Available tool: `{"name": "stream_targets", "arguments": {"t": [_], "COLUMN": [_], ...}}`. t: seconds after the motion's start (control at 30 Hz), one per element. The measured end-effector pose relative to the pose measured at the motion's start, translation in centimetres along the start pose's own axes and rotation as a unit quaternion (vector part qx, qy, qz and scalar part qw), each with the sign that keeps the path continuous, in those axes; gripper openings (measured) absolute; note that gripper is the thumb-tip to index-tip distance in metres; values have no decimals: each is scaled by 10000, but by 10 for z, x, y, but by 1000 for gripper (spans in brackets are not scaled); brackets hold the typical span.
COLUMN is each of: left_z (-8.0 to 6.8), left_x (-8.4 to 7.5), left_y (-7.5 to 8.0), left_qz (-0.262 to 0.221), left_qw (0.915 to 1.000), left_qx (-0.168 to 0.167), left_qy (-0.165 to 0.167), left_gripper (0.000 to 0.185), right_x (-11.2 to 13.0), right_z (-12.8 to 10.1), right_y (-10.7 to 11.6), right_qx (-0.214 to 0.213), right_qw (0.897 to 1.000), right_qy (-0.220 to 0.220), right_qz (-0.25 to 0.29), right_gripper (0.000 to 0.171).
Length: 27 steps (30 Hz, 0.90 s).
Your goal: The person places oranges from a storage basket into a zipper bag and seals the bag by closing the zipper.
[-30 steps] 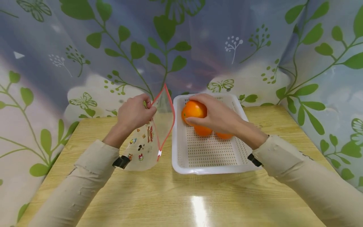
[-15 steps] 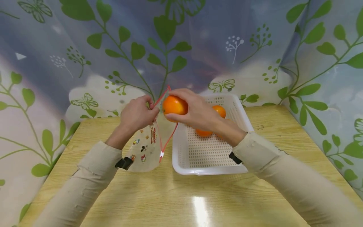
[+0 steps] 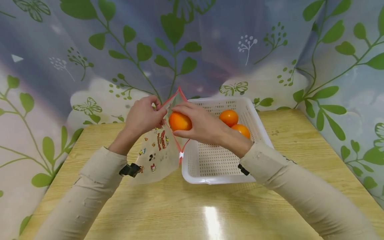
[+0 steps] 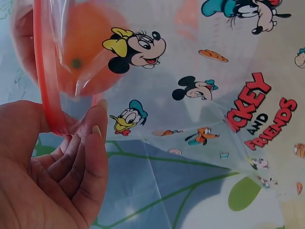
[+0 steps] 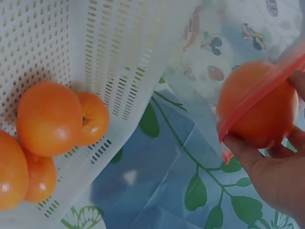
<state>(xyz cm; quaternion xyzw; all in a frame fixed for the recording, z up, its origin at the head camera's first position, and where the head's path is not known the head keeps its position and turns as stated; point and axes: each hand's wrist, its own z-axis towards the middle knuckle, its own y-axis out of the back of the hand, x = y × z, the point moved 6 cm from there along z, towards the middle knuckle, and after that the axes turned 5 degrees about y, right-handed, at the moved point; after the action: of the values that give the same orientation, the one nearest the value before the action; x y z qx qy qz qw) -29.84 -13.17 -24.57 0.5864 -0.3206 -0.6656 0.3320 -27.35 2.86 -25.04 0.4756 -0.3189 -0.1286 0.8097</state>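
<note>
One orange (image 3: 179, 121) now at the mouth of the zip bag (image 3: 157, 150), no longer over the white basket (image 3: 223, 166) — clasped by right hand (image 3: 204, 126); left hand (image 3: 144, 116) pinching the red rim — nearly bagged, above the bench (image 3: 192, 206).

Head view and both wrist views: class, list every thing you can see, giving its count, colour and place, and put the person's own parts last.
Orange in hand: one, orange, at the bag's mouth.
Oranges in basket: at least three, orange, far end.
Zip bag: one, clear with cartoon prints and red rim, left of basket.
Basket: one, white, perforated, on table.
Table: one, light wood.
Backdrop: one, leaf-printed, behind table.
Left hand: pinches the bag's rim.
Right hand: holds the orange.
</note>
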Motion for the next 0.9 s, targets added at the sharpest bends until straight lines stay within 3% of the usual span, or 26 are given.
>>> {"name": "stream_targets", "arguments": {"t": [0.13, 0.47, 0.7, 0.9], "left_z": [0, 3, 3, 2], "left_x": [-1, -3, -1, 2], "left_y": [1, 8, 3, 1], "left_qz": [-114, -505, -924, -906], "left_qw": [9999, 9987, 9954, 9957], "left_qx": [-55, 11, 126, -8], "left_qy": [3, 68, 213, 212], "left_gripper": [14, 17, 15, 16], "right_x": [-2, -9, -9, -12], "right_z": [-2, -1, 4, 5], "right_y": [-3, 0, -6, -8], "right_qx": [262, 910, 1501, 1565], "right_qw": [9992, 9955, 9881, 9862], "right_qy": [80, 136, 322, -15], "right_qz": [-290, -210, 64, 540], "right_gripper": [59, 63, 61, 61]}}
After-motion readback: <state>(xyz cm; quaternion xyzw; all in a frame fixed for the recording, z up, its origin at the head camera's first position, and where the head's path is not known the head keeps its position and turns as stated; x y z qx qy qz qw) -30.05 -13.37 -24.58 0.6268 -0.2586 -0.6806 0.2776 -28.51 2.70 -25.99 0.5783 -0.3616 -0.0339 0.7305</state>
